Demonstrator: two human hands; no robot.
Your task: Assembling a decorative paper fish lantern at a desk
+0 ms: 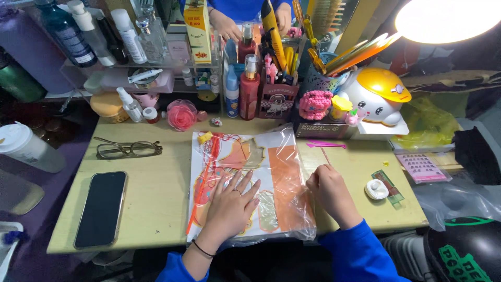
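head view of a small desk (156, 209) with a craft sheet at its centre. the left hand (229, 201) lies flat, palm down, fingers spread wide, pressing on the lower middle of a white sheet (237, 156) printed with orange and red shapes. a clear plastic sleeve (284, 180) covers the right part of the sheet and reaches the near edge of the desk. the right hand (329, 190) is curled narrow, fingers pinched on a thin stick-like tool (325, 156) whose tip points away from the person; the hand rests at the right border of the sleeve. left of the sheet lie a pair of glasses (128, 149) and, nearer the front edge, a dark phone (102, 208), face up. right of the right hand sits a small white earbud case (376, 189). behind the sheet stand bottles (249, 86), a pen holder (279, 99) and a round white lamp figure with a yellow cap (378, 96).
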